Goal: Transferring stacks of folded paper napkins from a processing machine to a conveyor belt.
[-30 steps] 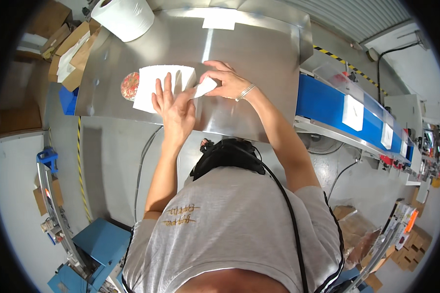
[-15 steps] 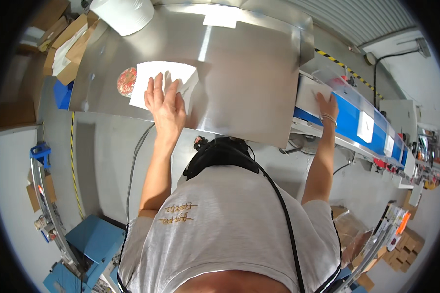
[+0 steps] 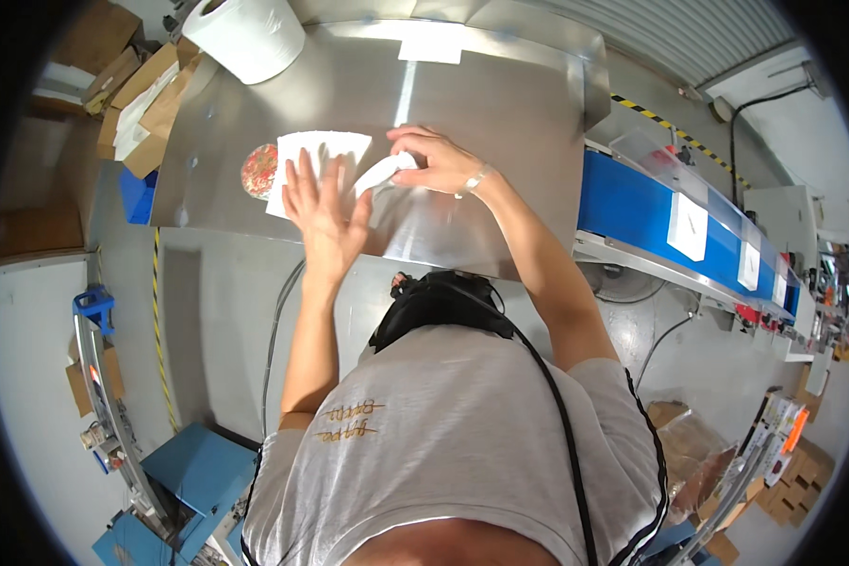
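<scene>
Right hand (image 3: 436,162): the grip is closed, fingertips pinching a folded white flap (image 3: 379,174) at the right edge of the white wrapping sheet (image 3: 313,160); a bracelet sits at the wrist. Left hand (image 3: 324,209): open and flat, fingers spread, palm pressing the lower part of the sheet against the bench (image 3: 481,113); it grips nothing. The sheet lies on the left half of the steel bench, and a round, red-patterned item (image 3: 258,171) peeks out from under its edge at 9 o'clock, partly covered; what it is cannot be told. The step in hand appears to be folding the sheet over this item. To do it well, judged from the layout: keep the flat hand firm so the sheet does not slide on the smooth metal, draw the pinched flap across toward 9 o'clock low and taut, and crease it only once its edge lines up with the far side. A loose pull would likely leave the round item exposed or wrinkle the paper. Surroundings: a large white paper roll (image 3: 245,33) at 11 o'clock of the hands, cardboard cartons (image 3: 141,104) beyond the bench's left end at 10 o'clock, and a blue conveyor (image 3: 651,212) at 3 o'clock.
</scene>
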{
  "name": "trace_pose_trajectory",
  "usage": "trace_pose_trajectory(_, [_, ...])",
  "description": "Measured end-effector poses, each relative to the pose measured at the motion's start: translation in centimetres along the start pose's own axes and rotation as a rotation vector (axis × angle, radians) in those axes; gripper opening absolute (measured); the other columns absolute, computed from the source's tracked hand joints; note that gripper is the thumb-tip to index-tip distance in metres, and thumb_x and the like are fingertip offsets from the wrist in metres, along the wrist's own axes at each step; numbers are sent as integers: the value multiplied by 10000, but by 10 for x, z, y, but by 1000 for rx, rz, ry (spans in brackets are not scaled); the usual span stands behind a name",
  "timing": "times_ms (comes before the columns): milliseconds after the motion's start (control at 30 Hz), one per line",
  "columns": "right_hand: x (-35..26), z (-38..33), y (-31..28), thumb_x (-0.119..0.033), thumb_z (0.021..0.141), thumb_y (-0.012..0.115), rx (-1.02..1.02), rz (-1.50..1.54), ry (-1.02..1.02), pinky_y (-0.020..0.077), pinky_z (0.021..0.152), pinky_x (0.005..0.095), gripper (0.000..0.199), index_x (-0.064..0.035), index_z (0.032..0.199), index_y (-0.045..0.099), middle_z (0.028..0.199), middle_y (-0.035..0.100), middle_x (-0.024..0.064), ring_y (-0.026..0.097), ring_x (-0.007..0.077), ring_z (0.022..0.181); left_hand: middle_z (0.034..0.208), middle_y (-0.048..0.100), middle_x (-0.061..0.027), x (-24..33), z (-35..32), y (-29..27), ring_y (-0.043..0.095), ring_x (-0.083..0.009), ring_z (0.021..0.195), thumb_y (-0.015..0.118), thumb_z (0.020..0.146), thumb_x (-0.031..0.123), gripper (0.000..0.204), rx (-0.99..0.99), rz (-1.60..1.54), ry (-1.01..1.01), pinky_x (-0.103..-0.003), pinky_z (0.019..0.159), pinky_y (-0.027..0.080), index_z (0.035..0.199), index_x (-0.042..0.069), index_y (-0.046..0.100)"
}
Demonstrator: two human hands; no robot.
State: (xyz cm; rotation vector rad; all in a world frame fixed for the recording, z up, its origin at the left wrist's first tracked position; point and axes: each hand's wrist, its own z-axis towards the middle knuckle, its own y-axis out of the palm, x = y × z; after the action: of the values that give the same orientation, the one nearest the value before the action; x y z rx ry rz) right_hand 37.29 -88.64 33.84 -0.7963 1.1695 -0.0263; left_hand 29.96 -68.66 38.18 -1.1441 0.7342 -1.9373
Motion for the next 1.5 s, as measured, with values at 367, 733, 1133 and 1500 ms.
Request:
trace_pose_trajectory(367, [124, -220, -127, -393, 817, 650, 692, -195, 951, 470, 789, 354, 449, -42, 1090, 586, 1006, 642, 124, 594, 262, 876, 1306, 462, -175, -20, -2, 2, 354, -371, 1272, 557, 772, -19, 350, 49, 42, 14, -506, 1056, 240, 1111, 48, 614])
trace_pose_trajectory(733, [19, -59, -34, -211, 744, 721, 177, -121, 278, 465, 892, 383, 498, -161, 1207, 545, 1189, 538, 104, 549, 275, 1071, 1362, 418, -139, -19, -7, 2, 259, -384, 1329, 580, 725, -24, 322, 49, 109, 11, -562, 1065, 135, 992, 124, 683])
trace_pose_trajectory(1133, [52, -72, -16, -301, 831, 667, 388, 439, 550, 460, 826, 289, 451, 2, 1141, 544, 1057, 610, 71, 570, 157, 957, 1381, 363, -193, -35, 4, -10, 278, -384, 1312, 619, 784, 110, 489, -28, 143, -2, -519, 1063, 198, 1260, 99, 507])
trace_pose_trajectory(1500, [78, -229, -130, -441, 747, 680, 831, -1084, 1266, 399, 941, 410, 578, -27, 1133, 567, 1211, 531, 199, 509, 337, 1117, 1294, 480, -171, -37, 2, -6, 351, -369, 1278, 568, 761, -17, 360, 54, 41, -21, -514, 1056, 230, 1086, 116, 650])
